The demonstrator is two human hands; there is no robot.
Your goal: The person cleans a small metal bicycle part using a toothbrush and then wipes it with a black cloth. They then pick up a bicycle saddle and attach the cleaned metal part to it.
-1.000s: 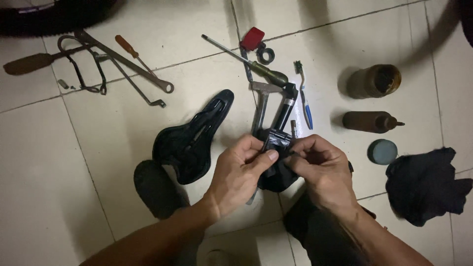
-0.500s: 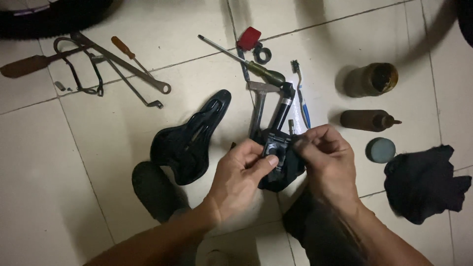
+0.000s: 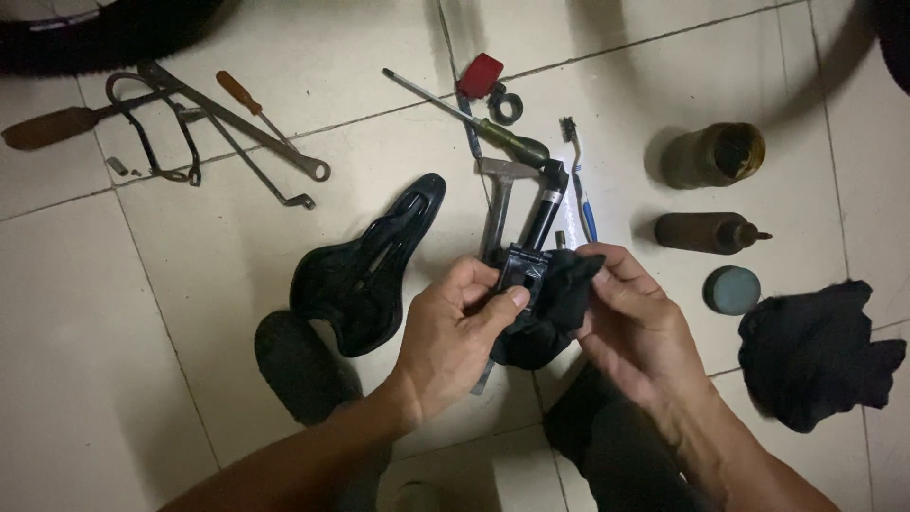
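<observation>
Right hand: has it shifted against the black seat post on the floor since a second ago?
Yes. The right hand has slid a little to the right, away from the seat post, and now presses a black cloth against the small black part.

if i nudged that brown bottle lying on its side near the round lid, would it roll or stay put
The brown bottle would probably roll: it lies on its side on smooth tile floor, and its body looks round. Its tapered nozzle end suggests it would curve rather than run straight. It might soon bump the round lid lying close by. The surface looks grimy, so possibly slippery to grip.
</observation>
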